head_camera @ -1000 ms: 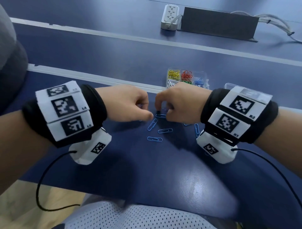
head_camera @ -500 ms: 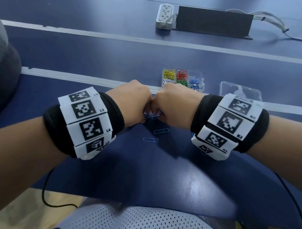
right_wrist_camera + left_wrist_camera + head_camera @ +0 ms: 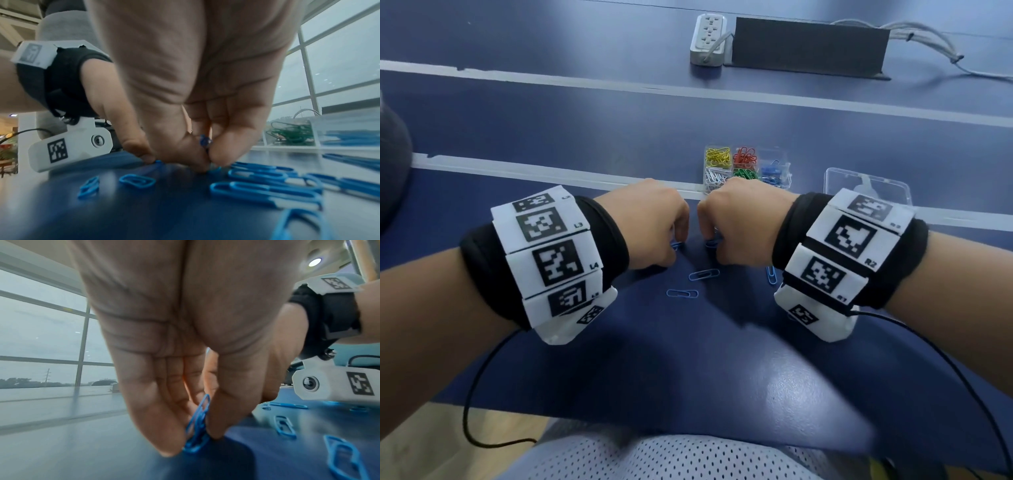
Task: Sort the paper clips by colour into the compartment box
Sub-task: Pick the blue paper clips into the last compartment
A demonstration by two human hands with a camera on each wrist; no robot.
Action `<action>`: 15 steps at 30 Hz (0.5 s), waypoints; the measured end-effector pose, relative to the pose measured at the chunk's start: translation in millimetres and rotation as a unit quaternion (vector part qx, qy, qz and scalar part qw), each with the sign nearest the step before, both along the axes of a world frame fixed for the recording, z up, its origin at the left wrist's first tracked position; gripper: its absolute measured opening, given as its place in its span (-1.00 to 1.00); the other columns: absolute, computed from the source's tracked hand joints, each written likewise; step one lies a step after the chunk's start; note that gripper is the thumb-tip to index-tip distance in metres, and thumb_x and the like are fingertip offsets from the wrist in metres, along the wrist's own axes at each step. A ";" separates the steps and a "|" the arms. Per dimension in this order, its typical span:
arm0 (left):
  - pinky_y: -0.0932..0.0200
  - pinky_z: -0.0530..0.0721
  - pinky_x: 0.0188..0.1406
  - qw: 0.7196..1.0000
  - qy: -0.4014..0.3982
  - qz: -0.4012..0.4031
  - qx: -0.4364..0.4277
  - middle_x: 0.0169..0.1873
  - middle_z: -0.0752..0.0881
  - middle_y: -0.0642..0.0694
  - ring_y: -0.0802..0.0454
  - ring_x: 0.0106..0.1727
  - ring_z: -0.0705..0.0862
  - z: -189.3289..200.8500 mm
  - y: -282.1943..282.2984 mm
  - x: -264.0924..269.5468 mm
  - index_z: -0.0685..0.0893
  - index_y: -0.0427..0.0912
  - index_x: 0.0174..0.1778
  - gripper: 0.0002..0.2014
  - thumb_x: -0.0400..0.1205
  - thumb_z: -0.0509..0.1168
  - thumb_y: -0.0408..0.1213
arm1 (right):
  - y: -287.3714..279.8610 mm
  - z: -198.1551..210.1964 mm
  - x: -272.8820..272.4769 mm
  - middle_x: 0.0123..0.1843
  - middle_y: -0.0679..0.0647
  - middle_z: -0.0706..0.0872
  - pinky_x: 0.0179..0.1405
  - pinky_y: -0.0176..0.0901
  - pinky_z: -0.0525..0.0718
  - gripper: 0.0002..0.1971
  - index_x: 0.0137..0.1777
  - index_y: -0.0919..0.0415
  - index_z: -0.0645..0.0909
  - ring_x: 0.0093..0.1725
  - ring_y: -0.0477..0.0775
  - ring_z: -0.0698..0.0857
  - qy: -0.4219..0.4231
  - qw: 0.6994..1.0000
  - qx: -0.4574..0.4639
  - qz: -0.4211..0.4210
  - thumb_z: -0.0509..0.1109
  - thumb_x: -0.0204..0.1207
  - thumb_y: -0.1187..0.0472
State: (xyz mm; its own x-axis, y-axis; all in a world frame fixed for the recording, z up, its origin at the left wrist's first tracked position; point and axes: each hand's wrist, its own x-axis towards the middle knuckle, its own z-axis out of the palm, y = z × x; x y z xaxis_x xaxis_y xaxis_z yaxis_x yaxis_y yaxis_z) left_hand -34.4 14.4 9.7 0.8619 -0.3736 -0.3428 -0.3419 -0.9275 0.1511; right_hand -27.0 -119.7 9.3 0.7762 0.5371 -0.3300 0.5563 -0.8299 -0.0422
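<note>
Several blue paper clips point(image 3: 703, 274) lie loose on the dark blue table between my two hands. My left hand point(image 3: 654, 222) pinches a bunch of blue paper clips point(image 3: 198, 423) between thumb and fingers, their lower ends at the table top. My right hand point(image 3: 739, 222), close beside it, pinches blue paper clips point(image 3: 204, 140) with fingertips down at the table. More blue clips point(image 3: 265, 190) lie right of that hand. The clear compartment box point(image 3: 746, 168) stands just behind the hands, holding yellow, red, white, green and blue clips in separate compartments.
The clear box lid point(image 3: 866, 185) lies right of the box. A white power strip point(image 3: 709, 37) and a black cable cover point(image 3: 808, 48) sit at the far side of the table. Thin black cables point(image 3: 479, 394) hang from both wrist cameras.
Both hands closed in until they touched half a second ago, and have since parted a little. They now press down at the table among the blue clips.
</note>
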 end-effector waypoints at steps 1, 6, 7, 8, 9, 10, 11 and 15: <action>0.24 0.44 -0.26 1.000 0.008 0.007 -0.005 -0.46 0.52 0.15 0.21 -0.42 0.44 -0.3 0.4 0.8 0.48 0.06 -0.42 -0.79 0.39 0.36 -0.31 | -0.9 -1.2 1.2 -0.12 0.12 0.72 -0.17 -0.15 0.63 -0.76 0.03 0.21 0.72 -0.11 0.20 0.64 0.008 1.000 0.009 -0.006 0.35 0.39 0.21; 0.26 0.47 -0.26 0.999 0.033 0.030 -0.030 -0.41 0.60 0.10 0.23 -0.42 0.48 -2.4 2.7 4.3 0.66 0.06 -0.24 -0.84 0.39 0.35 -0.33 | -7.2 -3.1 6.0 -0.12 0.09 0.78 -0.02 -0.13 0.71 -0.79 -0.03 0.16 0.77 -0.07 0.18 0.70 0.032 0.998 0.044 -0.040 0.35 0.39 0.24; 0.26 0.48 -0.28 0.998 0.033 0.032 -0.030 -0.42 0.62 0.09 0.24 -0.42 0.49 -2.3 3.2 4.9 0.68 0.04 -0.25 -0.85 0.39 0.35 -0.33 | -9.0 -1.6 6.7 -0.18 0.05 0.76 -0.05 -0.17 0.69 -0.80 -0.05 0.15 0.77 -0.09 0.15 0.70 0.034 0.997 0.048 -0.050 0.36 0.38 0.24; 0.26 0.49 -0.31 0.999 0.033 0.033 -0.029 -0.43 0.63 0.08 0.24 -0.43 0.50 -1.6 3.3 5.5 0.69 0.03 -0.27 -0.86 0.39 0.34 -0.34 | -11.3 0.7 7.8 -0.25 0.00 0.72 -0.09 -0.23 0.65 -0.81 -0.08 0.11 0.77 -0.13 0.12 0.68 0.037 0.996 0.054 -0.062 0.37 0.38 0.23; 0.26 0.50 -0.37 0.999 0.031 0.033 -0.027 -0.44 0.63 0.07 0.24 -0.44 0.50 -0.6 3.0 6.4 0.70 0.01 -0.27 -0.86 0.39 0.33 -0.34 | -14.2 4.3 9.6 -0.30 -0.05 0.67 -0.11 -0.27 0.61 -0.82 -0.09 0.06 0.77 -0.18 0.08 0.65 0.039 0.994 0.064 -0.078 0.38 0.37 0.23; 0.27 0.50 -0.41 0.999 0.030 0.033 -0.027 -0.45 0.62 0.06 0.23 -0.44 0.50 0.8 2.3 7.3 0.70 0.00 -0.27 -0.87 0.39 0.33 -0.34 | -17.9 8.5 12.8 -0.34 -0.07 0.66 -0.11 -0.27 0.61 -0.83 -0.13 0.02 0.77 -0.22 0.07 0.64 0.039 0.992 0.075 -0.097 0.39 0.35 0.22; 0.31 0.48 -0.43 0.999 0.030 0.030 -0.028 -0.46 0.61 0.06 0.22 -0.45 0.50 2.5 0.9 8.7 0.70 -0.01 -0.28 -0.87 0.39 0.33 -0.34 | -22.2 13.3 17.4 -0.36 -0.06 0.66 -0.10 -0.24 0.65 -0.85 -0.18 -0.01 0.76 -0.28 0.06 0.65 0.035 0.988 0.091 -0.120 0.40 0.33 0.21; 0.46 0.40 -0.45 0.998 0.002 0.002 -0.055 -0.52 0.57 0.08 0.23 -0.49 0.48 10.3 -13.3 17.3 0.71 0.00 -0.28 -0.86 0.39 0.31 -0.35 | -43.1 30.1 48.9 -0.44 -0.06 0.68 -0.16 -0.19 0.70 -0.93 -0.22 0.01 0.72 -0.45 -0.08 0.64 0.010 0.968 0.127 -0.217 0.43 0.37 0.21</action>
